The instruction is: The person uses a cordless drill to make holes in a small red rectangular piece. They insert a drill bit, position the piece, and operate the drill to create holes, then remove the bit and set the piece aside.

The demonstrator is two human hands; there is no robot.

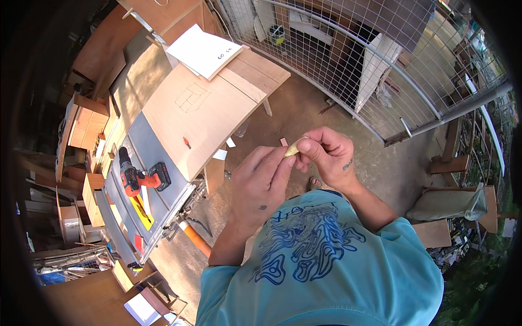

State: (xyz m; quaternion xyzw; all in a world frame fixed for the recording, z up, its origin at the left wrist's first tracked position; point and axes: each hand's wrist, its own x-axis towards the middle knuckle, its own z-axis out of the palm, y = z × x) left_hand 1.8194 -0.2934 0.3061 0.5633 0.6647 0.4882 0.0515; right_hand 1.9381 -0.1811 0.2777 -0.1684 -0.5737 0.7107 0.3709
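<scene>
My left hand [261,179] and my right hand [326,155] meet in front of my chest. Pinched between the fingertips of both is a small pale-yellow piece [292,149], apparently rolled or folded; its material is unclear, and fingers cover part of it. To the left, a red and black cordless drill [134,177] lies on the grey metal top of a table saw [151,136], beside its yellow insert [142,216]. A plywood panel [220,110] with a pencil sketch extends beyond the saw. On the panel lies a small orange-red object [186,142].
White boards [204,49] with handwriting rest on the panel's far end. A wire-mesh gate [326,53] stands ahead and to the right. Wooden drawer boxes [91,122] and offcuts crowd the left. An orange tube [195,238] projects beneath the saw's near edge.
</scene>
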